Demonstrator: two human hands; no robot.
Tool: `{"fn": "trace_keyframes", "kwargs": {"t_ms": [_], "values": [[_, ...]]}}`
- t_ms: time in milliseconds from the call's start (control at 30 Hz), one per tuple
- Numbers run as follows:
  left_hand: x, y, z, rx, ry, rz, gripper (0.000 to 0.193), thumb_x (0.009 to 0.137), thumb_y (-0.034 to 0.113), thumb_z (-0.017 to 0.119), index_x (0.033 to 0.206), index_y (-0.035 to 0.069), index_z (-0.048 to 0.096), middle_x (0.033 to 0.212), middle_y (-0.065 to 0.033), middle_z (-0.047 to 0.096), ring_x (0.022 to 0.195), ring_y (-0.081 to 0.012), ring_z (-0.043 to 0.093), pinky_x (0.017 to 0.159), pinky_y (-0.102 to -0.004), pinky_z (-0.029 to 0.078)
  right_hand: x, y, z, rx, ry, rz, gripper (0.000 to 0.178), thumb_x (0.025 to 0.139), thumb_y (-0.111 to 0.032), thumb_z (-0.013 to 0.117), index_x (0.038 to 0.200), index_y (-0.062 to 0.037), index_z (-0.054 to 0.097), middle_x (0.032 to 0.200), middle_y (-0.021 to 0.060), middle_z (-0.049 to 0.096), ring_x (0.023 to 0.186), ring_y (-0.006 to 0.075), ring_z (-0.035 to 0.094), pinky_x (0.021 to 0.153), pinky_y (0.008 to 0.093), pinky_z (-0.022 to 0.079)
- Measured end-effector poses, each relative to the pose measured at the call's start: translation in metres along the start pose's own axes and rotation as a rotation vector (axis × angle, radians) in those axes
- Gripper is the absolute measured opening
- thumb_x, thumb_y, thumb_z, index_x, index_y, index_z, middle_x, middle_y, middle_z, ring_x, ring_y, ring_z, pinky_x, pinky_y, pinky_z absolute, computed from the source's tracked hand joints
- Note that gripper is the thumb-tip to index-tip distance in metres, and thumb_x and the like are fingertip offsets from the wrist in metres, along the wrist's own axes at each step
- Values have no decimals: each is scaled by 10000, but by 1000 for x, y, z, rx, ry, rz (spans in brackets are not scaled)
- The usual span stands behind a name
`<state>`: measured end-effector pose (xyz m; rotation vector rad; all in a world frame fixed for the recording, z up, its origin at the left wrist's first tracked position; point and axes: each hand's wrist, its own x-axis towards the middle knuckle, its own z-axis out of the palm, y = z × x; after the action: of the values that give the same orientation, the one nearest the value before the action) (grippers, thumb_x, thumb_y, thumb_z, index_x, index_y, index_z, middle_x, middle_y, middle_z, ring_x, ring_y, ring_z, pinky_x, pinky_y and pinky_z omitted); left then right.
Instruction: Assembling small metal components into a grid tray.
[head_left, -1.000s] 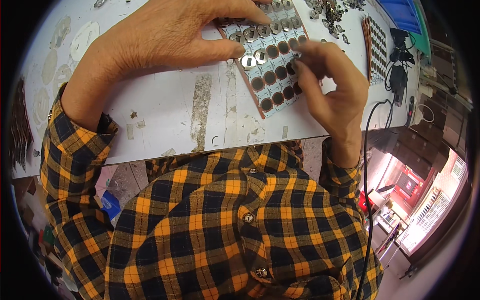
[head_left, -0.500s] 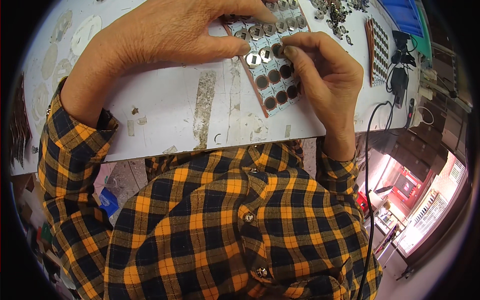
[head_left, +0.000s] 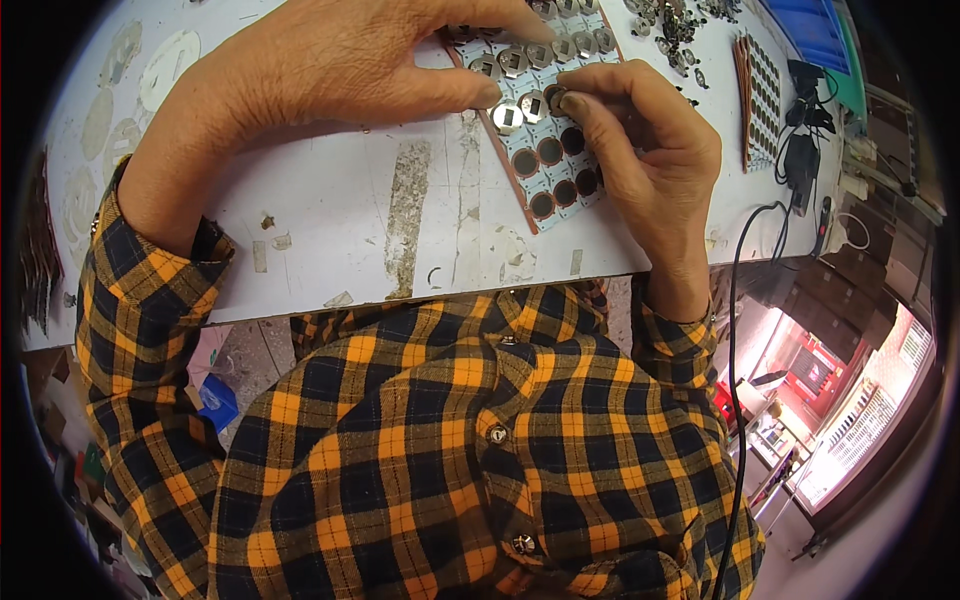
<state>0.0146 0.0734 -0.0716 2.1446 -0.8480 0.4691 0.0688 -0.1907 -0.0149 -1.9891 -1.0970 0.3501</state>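
Note:
A panel of small circuit boards (head_left: 508,168) lies at a slant on the white table, under both hands. Its upper rows carry round metal clips (head_left: 533,107); the lower rows show bare dark round pads (head_left: 550,151). My right hand (head_left: 655,135) pinches a round metal clip (head_left: 556,98) between thumb and forefinger, over the third spot in the front row of clips. My left hand (head_left: 330,70) reaches across the panel's upper left with thumb and forefinger spread apart. Its thumb tip rests beside the clips at the panel's left edge; the other fingers are partly hidden.
Loose metal clips (head_left: 675,35) are scattered beyond the panel. At the right stands a stack of similar panels (head_left: 760,105), next to black cables and an adapter (head_left: 798,160). A blue tray (head_left: 808,30) sits at the far right. Worn tape (head_left: 410,215) marks the table.
My right fingers have shifted slightly up and left, and a metal clip now shows at their tips where a dark pad was visible. My left hand has barely moved.

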Motion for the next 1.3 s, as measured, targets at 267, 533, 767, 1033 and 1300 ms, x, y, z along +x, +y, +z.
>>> {"fn": "trace_keyframes", "kwargs": {"t_ms": [267, 533, 767, 1033, 1300], "values": [[20, 42, -29, 95, -224, -289, 494, 886, 291, 769, 1307, 46, 687, 1422, -208, 587, 1386, -357, 476, 1151, -515, 348, -3, 2, 1, -27, 43, 57, 164, 953, 31, 709, 1116, 29, 722, 965, 16, 696, 814, 41, 645, 706, 181, 510], [23, 43, -28, 124, -243, -305, 501, 884, 299, 767, 1306, 40, 689, 1426, -198, 596, 1373, -349, 490, 1143, -498, 369, -3, 6, 0, 25, 8, 29, 152, 941, 65, 698, 1089, 42, 727, 970, 16, 635, 830, 47, 620, 702, 181, 480], [20, 43, -26, 161, -258, -307, 505, 892, 311, 760, 1316, 46, 684, 1425, -194, 602, 1390, -363, 480, 1153, -490, 380, -3, 7, 8, -18, 100, -104, 176, 838, 63, 755, 999, -8, 740, 830, 20, 600, 616, 57, 536, 543, 223, 411], [22, 43, -26, 137, -269, -330, 496, 906, 301, 749, 1331, 57, 671, 1460, -196, 567, 1431, -394, 433, 1190, -536, 327, -9, 0, 18, 52, 241, -52, 238, 820, 48, 782, 1043, -30, 757, 831, 35, 612, 596, 74, 554, 530, 220, 423], [15, 39, -23, 178, -244, -304, 491, 907, 283, 744, 1327, 39, 669, 1458, -212, 561, 1433, -385, 433, 1195, -530, 319, -5, 0, 24, -20, 194, -47, 224, 807, 30, 804, 1009, -58, 768, 817, 16, 623, 607, 65, 549, 538, 219, 427]]}}
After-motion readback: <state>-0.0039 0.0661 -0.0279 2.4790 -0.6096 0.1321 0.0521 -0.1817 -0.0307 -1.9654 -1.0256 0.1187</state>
